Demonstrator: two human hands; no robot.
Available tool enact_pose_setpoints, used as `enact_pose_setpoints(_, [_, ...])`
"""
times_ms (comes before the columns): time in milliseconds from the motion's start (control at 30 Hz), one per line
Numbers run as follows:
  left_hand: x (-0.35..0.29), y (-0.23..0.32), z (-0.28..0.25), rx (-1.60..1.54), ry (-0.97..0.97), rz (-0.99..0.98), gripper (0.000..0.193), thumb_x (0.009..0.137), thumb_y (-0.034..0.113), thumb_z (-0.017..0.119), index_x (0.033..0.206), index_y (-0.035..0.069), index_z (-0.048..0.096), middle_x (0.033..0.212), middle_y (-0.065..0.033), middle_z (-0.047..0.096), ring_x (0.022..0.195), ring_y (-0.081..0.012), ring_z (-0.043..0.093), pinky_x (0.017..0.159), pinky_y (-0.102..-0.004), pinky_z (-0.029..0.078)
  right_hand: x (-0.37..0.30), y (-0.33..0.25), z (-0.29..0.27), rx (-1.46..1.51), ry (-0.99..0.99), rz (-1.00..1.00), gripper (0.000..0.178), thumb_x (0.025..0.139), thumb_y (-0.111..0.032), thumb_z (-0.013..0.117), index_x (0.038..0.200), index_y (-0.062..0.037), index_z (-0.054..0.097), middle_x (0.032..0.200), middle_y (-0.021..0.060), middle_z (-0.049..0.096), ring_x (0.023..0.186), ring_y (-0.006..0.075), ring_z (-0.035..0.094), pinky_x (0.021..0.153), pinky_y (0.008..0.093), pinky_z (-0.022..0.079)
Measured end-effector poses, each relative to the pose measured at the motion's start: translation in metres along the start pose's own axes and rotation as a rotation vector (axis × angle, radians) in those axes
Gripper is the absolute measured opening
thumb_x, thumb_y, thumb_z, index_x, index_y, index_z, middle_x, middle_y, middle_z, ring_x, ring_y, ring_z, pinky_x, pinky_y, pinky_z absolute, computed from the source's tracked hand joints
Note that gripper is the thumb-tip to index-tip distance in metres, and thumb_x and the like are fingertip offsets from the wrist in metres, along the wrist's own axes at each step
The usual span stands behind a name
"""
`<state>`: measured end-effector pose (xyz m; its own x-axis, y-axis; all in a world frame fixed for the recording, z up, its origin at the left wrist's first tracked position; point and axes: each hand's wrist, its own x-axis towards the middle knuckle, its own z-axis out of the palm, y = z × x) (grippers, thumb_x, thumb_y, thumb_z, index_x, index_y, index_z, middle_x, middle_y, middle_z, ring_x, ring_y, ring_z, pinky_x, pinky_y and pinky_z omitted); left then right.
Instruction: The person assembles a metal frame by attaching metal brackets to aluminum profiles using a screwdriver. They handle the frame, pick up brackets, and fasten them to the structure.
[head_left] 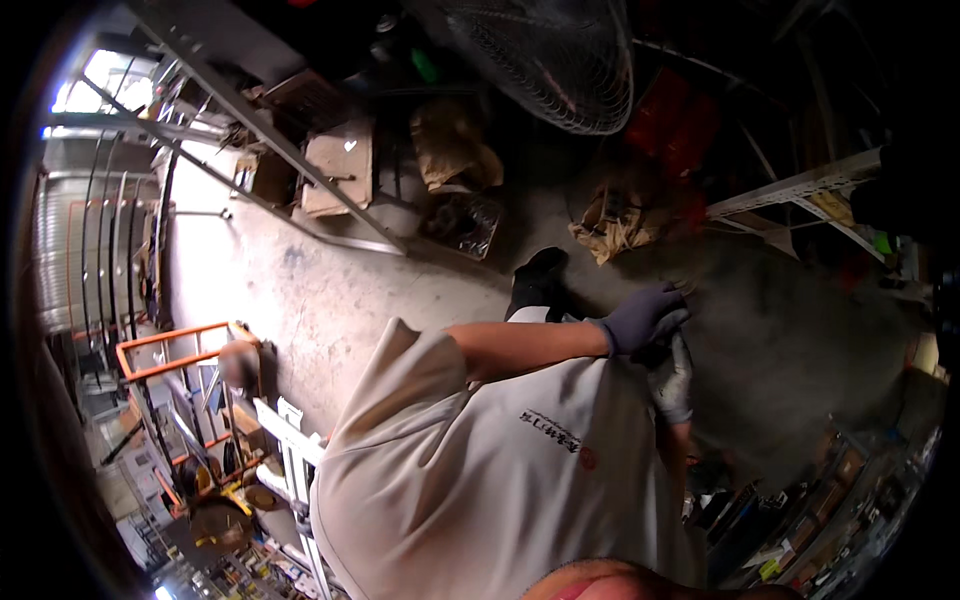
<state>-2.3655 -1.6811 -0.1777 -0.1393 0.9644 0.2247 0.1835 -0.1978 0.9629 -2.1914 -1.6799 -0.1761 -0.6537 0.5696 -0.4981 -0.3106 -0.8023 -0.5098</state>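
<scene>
My left hand [645, 319], in a dark grey work glove, reaches across the front of my body. Its fingers are curled in against my right hand [673, 378], which wears a lighter, greyish glove. The two hands touch in front of my waist, the left partly covering the right. Bent fingers of the right hand show between them, and some are hidden. Whatever lies between the hands, if anything, is in shadow and cannot be made out.
A dark shoe [543, 262] is on the concrete floor. Beyond it lie crumpled brown paper [612, 238] and a crate of small parts [462, 225]. A large caged fan [560, 70] stands at the top. Metal frames [350, 238], shelving [800, 185] and an orange-framed cart [180, 350] flank me.
</scene>
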Motion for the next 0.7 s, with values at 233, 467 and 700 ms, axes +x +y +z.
enact_pose_setpoints(233, [0.049, 0.009, -0.046, 0.376, -0.529, 0.179, 0.025, 0.090, 0.025, 0.065, 0.103, 0.005, 0.068, 0.103, -0.0184, 0.062, 0.102, -0.0385, 0.057, 0.089, -0.0459, 0.047, 0.029, 0.024, -0.006, -0.926, 0.234, -0.383, 0.040, 0.101, -0.018, 0.059, 0.138, -0.0042, 0.052, 0.129, 0.0080, 0.061, 0.117, 0.0181, 0.058, 0.101, 0.0358, 0.048])
enact_pose_setpoints(467, [0.075, -0.063, -0.050, -0.073, -0.759, -0.135, 0.028, 0.084, 0.018, 0.075, 0.105, 0.002, 0.066, 0.101, -0.0145, 0.067, 0.097, -0.0291, 0.065, 0.085, -0.0378, 0.051, 0.022, -0.025, 0.028, -1.079, 0.492, -0.487, 0.038, 0.097, -0.016, 0.064, 0.132, -0.0042, 0.054, 0.122, 0.0117, 0.064, 0.110, 0.0201, 0.062, 0.096, 0.0365, 0.050])
enact_pose_setpoints(700, [0.100, -0.114, 0.027, -0.233, -0.850, -0.203, 0.021, 0.088, 0.016, 0.074, 0.102, 0.004, 0.065, 0.088, -0.0032, 0.065, 0.071, -0.0129, 0.061, 0.061, -0.0298, 0.051, -0.011, -0.078, -0.007, -0.941, 0.667, -0.359, 0.045, 0.091, -0.033, 0.073, 0.124, -0.0038, 0.061, 0.114, 0.0138, 0.068, 0.104, 0.0272, 0.066, 0.092, 0.0372, 0.051])
